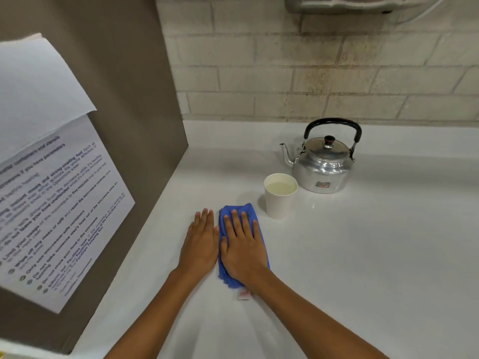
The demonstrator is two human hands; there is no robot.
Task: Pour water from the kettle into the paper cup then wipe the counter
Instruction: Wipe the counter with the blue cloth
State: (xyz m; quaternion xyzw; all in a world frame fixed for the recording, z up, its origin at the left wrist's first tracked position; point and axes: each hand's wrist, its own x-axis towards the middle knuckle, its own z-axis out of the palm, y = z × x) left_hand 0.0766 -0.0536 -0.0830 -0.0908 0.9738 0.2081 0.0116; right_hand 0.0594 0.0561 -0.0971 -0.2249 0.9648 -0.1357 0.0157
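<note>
We judge the pouring step complete: the paper cup (280,195) stands upright on the tabletop (363,255) with pale liquid close to its rim, and the kettle (324,167) rests upright, lid on, just beside the cup at its 2 o'clock, spout toward 9 o'clock. Neither vessel is held.

We judge the wiping step to be in hand. The right hand (242,244) lies flat on a folded blue cloth (260,229), fingers (236,221) extended and slightly spread, pressing down, not gripping. The left hand (201,242) lies flat on the bare tabletop, touching the cloth's 9 o'clock edge, fingers straight and holding nothing.

The cloth sits near the cup at its 7 o'clock; a small white-and-red tag (243,294) protrudes at its near end. We see no spill on the tabletop. Most of the surface remains to be covered.
</note>
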